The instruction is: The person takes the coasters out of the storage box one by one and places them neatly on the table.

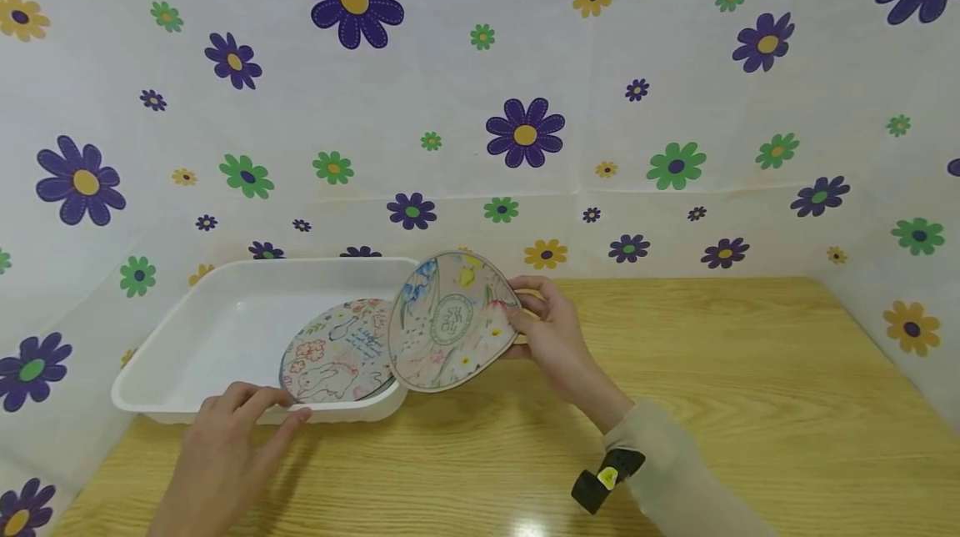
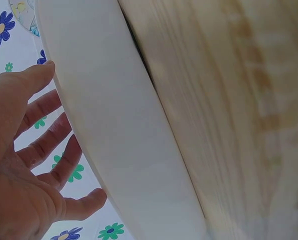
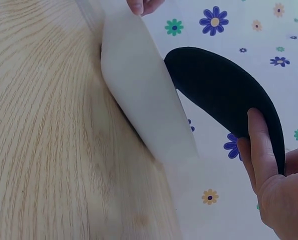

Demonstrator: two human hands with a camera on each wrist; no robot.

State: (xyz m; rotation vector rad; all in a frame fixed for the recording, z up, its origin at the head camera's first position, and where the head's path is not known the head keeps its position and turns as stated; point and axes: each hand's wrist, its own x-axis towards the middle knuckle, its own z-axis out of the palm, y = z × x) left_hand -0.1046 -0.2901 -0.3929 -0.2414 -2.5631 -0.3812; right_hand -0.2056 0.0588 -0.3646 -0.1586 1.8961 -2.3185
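In the head view, my right hand [image 1: 558,337] pinches a round mouse pad [image 1: 431,353] printed with flowers and a round emblem, held tilted over the tray's right end. Its bent black underside [image 3: 224,85] faces the right wrist view, near the tray's rim. Another round mouse pad [image 1: 330,383], with a rabbit drawing, leans inside the white plastic tray [image 1: 202,411], partly hidden behind the held one. On the tray's near rim sits my left hand [image 1: 228,437], fingers hooked over the edge and thumb tip along it. The left wrist view has these fingers spread along the rim.
The tray stands at the left of a wooden table [image 1: 712,370], close to the back cloth. White cloth [image 1: 450,87] with purple, green and yellow flowers rises behind and at both sides. A black strap [image 1: 600,480] hangs from the right wrist.
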